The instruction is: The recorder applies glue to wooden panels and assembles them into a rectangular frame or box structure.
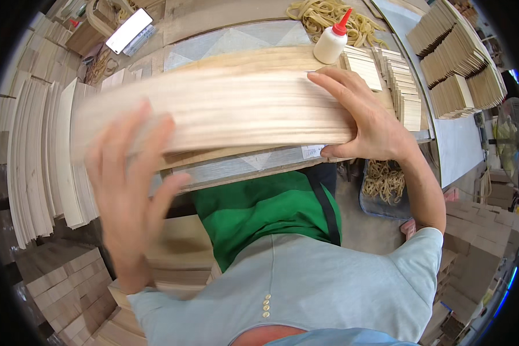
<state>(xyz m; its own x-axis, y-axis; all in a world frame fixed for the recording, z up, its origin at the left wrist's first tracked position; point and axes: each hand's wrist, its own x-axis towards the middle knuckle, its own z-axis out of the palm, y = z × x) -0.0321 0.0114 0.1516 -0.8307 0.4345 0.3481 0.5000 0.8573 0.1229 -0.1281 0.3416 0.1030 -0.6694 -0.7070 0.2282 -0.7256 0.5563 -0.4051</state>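
Observation:
A long pale wooden board [230,106] lies crosswise in front of me, its left end smeared by motion. My right hand [372,118] grips its right end, fingers at the far edge and thumb at the near edge. My left hand [127,179] is blurred over the board's left part, fingers and thumb spread apart; whether its fingertips touch the wood I cannot tell. Beneath the board, part of a workbench [213,173] shows. Just beyond it stands a white glue bottle [330,47] with a red nozzle. Small wooden slats [399,86] stand in rows right of my right hand.
Upright boards [34,167] fill the left side. At the far edge lie tan rubber bands [317,17] and a phone-like device with a white screen [129,30]. Stacked slats [455,57] stand on the right table. A bin [383,193] of bands sits below my right forearm.

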